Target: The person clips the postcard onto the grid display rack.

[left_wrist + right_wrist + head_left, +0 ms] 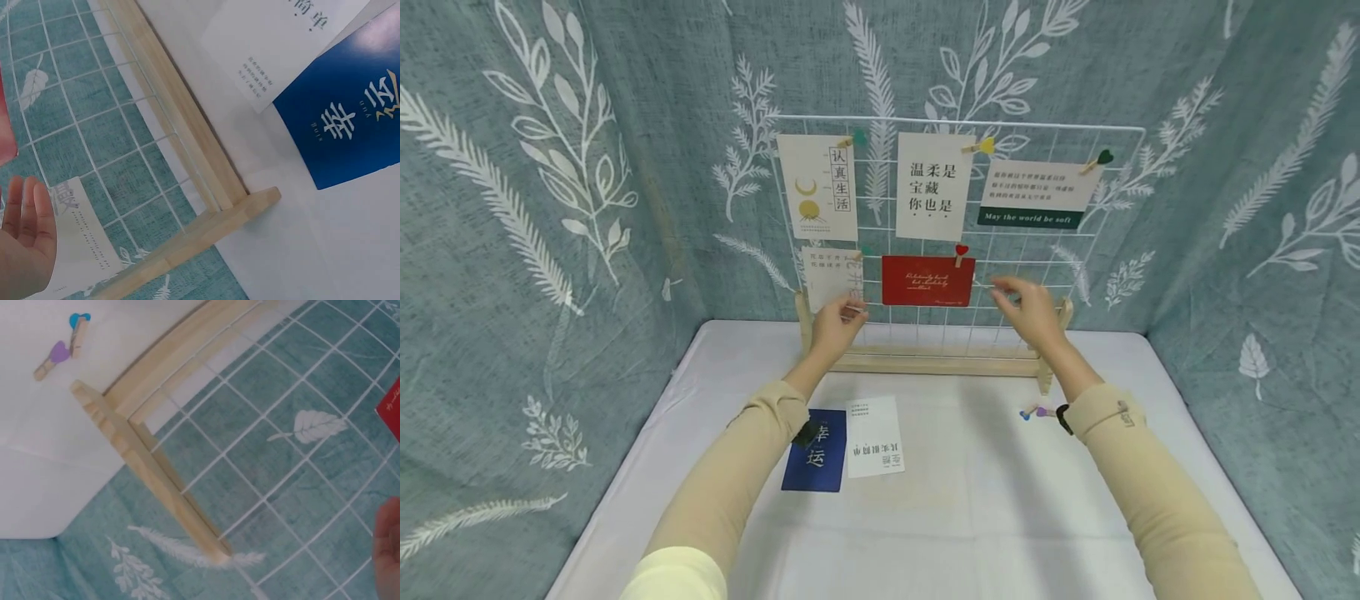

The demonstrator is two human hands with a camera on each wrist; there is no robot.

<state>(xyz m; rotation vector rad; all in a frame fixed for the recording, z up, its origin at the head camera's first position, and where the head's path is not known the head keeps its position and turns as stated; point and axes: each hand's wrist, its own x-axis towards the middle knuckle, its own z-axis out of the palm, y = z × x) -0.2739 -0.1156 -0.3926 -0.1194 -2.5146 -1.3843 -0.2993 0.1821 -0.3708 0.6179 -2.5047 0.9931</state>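
white card [831,276] partly hidden behind left hand [837,325] on grid [1037,242].

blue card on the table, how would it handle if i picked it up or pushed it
The blue card lies dead flat, so it is probably thin, light and fairly stiff. On the smooth white table it would likely slide easily, and its edge may be hard to lift.

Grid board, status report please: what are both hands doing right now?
Left hand pinches the small white card on the grid board. Right hand, fingers curled, touches the wire beside the red card. Nothing in the way.
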